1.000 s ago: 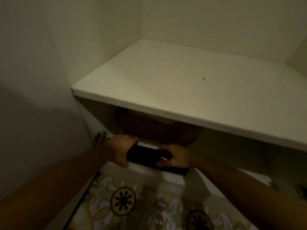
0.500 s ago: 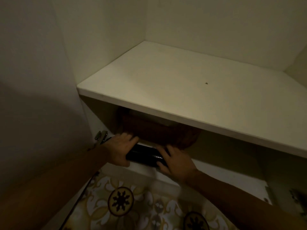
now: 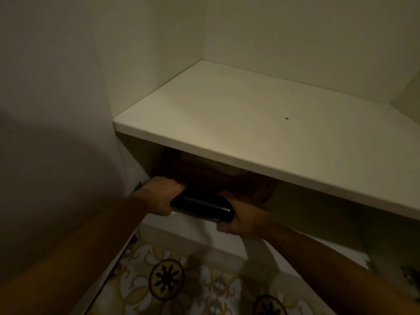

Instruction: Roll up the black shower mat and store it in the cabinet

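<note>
The black shower mat [image 3: 202, 206] is rolled into a short dark cylinder and lies crosswise at the mouth of the cabinet's lower compartment. My left hand [image 3: 160, 195] grips its left end and my right hand [image 3: 244, 220] grips its right end. The roll sits just under the front edge of the white cabinet shelf [image 3: 261, 123], above the white bottom board [image 3: 193, 230]. Behind the roll a brown rounded object [image 3: 218, 178] fills the back of the lower compartment, partly hidden by the shelf.
The open cabinet door [image 3: 52, 155] stands close on the left, with a metal hinge [image 3: 137, 186] by my left wrist. Patterned yellow and white floor tiles [image 3: 168, 278] lie below. Another hinge [image 3: 409, 273] shows at the lower right.
Both hands have closed around the ends of the roll, where half a second ago they lay flatter on it. The view has shifted lower and to the right.
</note>
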A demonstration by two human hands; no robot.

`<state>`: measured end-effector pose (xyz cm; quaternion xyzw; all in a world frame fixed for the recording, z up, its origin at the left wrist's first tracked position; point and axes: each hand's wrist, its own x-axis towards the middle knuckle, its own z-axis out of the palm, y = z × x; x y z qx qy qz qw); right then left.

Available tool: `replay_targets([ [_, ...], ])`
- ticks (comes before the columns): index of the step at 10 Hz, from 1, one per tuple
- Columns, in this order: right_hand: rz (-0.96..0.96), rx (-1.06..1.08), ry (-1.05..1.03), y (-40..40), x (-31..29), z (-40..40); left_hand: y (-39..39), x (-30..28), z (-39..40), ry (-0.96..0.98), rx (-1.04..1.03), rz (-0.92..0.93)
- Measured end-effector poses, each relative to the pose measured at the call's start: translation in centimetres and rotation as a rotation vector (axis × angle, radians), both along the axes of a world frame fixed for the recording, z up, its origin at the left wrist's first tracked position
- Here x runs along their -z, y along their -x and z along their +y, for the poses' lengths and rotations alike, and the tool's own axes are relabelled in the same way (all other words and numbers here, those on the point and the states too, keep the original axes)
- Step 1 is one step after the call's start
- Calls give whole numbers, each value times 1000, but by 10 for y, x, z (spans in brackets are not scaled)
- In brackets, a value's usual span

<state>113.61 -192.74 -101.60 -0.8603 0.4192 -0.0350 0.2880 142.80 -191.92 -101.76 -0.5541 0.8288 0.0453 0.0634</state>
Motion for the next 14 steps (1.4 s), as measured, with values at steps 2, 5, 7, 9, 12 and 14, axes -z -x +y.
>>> replay_targets([
  [2, 64, 33, 36, -4, 10, -1, 8, 8, 5, 40, -46, -95],
  [5, 317, 15, 410, 6, 27, 11, 8, 19, 15, 90, 14, -174],
  [7, 337, -33, 411, 11, 20, 12, 12, 12, 17, 90, 31, -149],
  [9, 364, -42, 410, 18, 15, 13, 16, 10, 19, 89, 68, -171],
  [12, 329, 1, 551, 19, -9, 29, 20, -1, 41, 187, -24, -142],
  [14, 287, 271, 390, 22, -68, 104, 39, -64, 119, 61, -235, 240],
])
